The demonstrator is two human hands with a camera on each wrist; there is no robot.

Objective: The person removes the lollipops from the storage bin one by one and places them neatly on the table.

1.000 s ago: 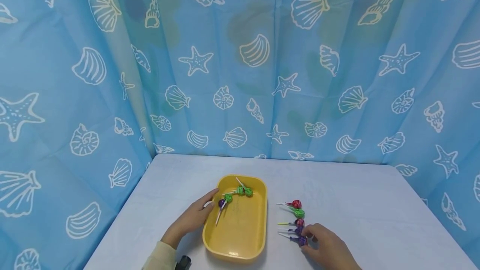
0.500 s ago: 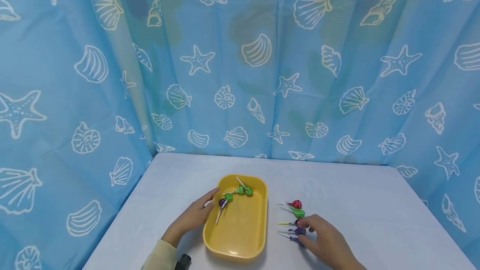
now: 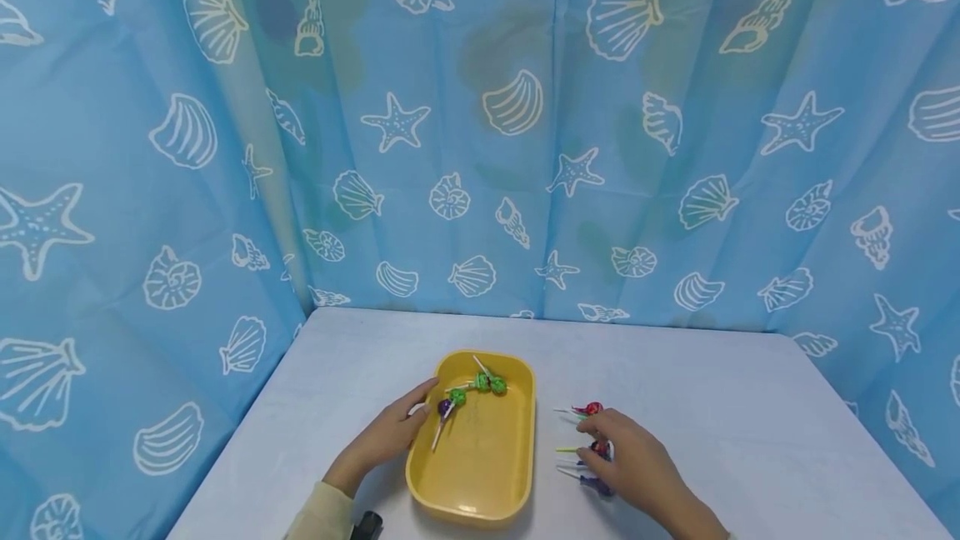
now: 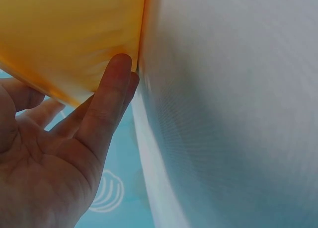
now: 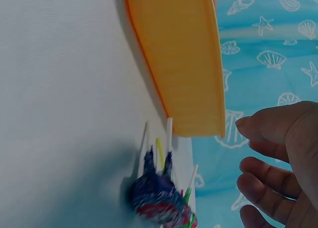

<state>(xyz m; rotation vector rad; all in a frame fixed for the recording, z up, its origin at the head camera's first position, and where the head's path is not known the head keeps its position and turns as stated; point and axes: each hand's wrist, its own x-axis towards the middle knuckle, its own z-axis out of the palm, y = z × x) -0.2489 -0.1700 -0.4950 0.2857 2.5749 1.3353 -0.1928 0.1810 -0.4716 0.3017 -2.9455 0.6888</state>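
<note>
My left hand (image 3: 385, 437) rests at the left side of a yellow tray (image 3: 480, 473). In the left wrist view its fingers (image 4: 107, 106) lie nearly straight against the tray's outer wall. Green and purple wrapped lollipops lie inside, among them a green one (image 3: 498, 386). Right of the tray, several lollipops form a column, sticks pointing left. At its far end is a red lollipop (image 3: 594, 408); nearest is a purple one (image 3: 597, 486). Over the column's middle hovers my right hand (image 3: 633, 461), thumb and fingers apart, holding nothing. It partly hides the middle lollipops.
A white cloth (image 3: 720, 407) covers the table. Blue curtains (image 3: 480, 148) with white shell prints stand behind and to the left. A small black object (image 3: 367, 526) shows beside the left sleeve (image 3: 322, 513).
My right hand has moved away from me along the column, from the nearest purple lollipops toward the green one. The left hand and the tray have stayed put.
</note>
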